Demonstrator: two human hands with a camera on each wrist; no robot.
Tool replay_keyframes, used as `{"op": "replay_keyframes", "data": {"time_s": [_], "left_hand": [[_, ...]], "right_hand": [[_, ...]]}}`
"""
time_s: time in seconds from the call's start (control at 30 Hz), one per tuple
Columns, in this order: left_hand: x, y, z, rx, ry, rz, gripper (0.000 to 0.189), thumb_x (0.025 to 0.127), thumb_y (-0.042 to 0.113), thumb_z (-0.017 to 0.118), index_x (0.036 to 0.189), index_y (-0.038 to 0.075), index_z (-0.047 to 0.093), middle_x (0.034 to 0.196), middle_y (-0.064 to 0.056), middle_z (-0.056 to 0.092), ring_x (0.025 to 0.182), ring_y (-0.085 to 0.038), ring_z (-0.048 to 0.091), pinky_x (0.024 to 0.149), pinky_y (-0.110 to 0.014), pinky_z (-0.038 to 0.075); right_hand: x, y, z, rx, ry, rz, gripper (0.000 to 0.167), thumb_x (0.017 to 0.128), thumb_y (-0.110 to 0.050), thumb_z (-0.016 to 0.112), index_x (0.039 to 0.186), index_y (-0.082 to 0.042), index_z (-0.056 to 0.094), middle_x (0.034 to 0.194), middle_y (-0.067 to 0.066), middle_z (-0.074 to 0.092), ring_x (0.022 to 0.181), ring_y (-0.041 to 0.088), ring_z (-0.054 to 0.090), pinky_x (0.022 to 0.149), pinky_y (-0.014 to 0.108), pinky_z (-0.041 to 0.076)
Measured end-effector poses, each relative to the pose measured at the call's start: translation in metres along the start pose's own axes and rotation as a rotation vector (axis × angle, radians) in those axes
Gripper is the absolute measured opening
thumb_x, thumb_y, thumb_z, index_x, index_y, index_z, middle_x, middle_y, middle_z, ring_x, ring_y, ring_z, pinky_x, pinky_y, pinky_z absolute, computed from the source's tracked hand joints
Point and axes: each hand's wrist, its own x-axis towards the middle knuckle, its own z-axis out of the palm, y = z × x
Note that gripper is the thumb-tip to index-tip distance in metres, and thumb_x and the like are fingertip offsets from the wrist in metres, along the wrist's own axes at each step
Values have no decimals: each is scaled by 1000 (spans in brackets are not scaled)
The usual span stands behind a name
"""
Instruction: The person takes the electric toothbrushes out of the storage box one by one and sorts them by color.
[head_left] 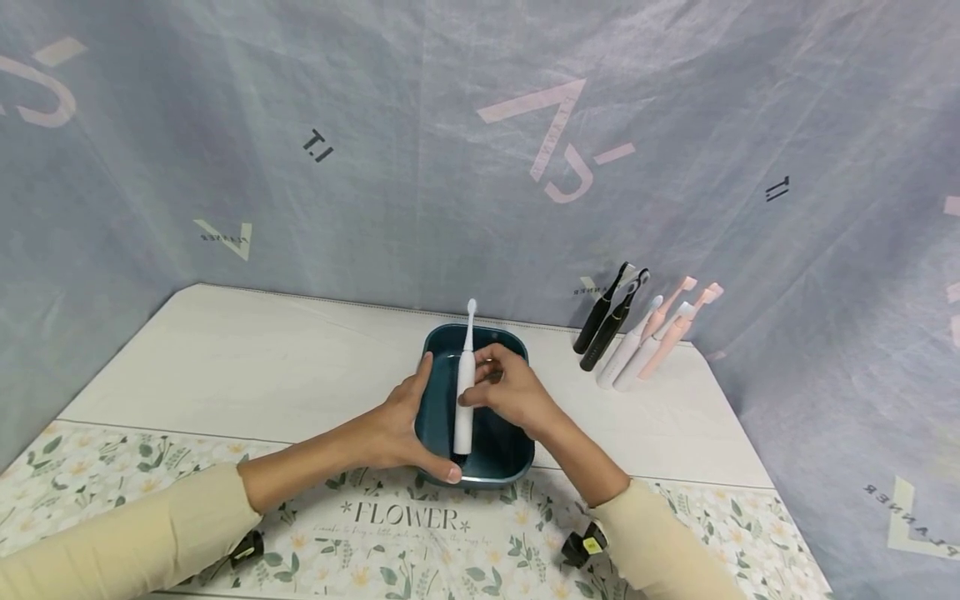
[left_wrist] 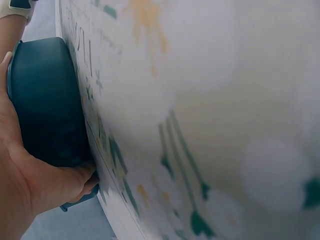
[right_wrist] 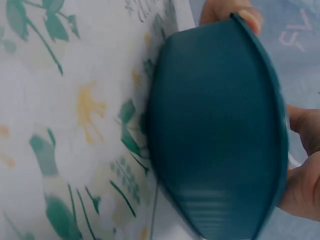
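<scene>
A white electric toothbrush (head_left: 465,429) stands upright over a dark teal basin (head_left: 487,481), its brush head pointing toward the back wall. My right hand (head_left: 517,392) pinches its handle between thumb and fingers. The basin's left side is gripped by my left hand (head_left: 390,429), with the thumb over the front rim and the fingers along the side. In the left wrist view the fingers of the left hand (left_wrist: 55,180) wrap the wall of the basin (left_wrist: 45,100). The basin's outer wall (right_wrist: 220,120) partly hides the right hand (right_wrist: 305,185) in the right wrist view.
To the right at the back stand several electric toothbrushes: black ones (head_left: 596,325), white ones (head_left: 622,358) and pink ones (head_left: 667,350). A floral cloth (head_left: 337,550) covers the table's front part. Behind the table (head_left: 300,367) hangs a grey patterned curtain (head_left: 360,208).
</scene>
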Motion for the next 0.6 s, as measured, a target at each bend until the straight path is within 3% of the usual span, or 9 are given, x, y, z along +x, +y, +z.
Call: {"op": "replay_keyframes", "data": {"time_s": [0.1,0.27,0.6], "left_hand": [[1,-1,0,-3,1,4,177,67,66,106,179,26,-25,189,-24,-8,176,-50,3,133,-77,28],[2,-1,0,2,3,4,178,66,67,106,179,27,-25,190,-21,-9,177,-48,1,135,-76,26],[0,-2,1,3,14,2,179,64,66,107,179,28,-24,190,-22,-8,177,-49,2,133,-79,26]], "right_hand": [[-4,-1,-10,-2,34,-46,61,91,-10,89,145,-5,62,123,15,69,104,24,74,99,43,65],[-12,-4,-24,66,87,-126,60,93,-1,85,147,-2,58,126,17,70,107,21,79,99,39,67],[-27,-9,-55,103,227,-181,60,91,8,84,146,-2,61,125,10,68,104,8,79,95,30,67]]}}
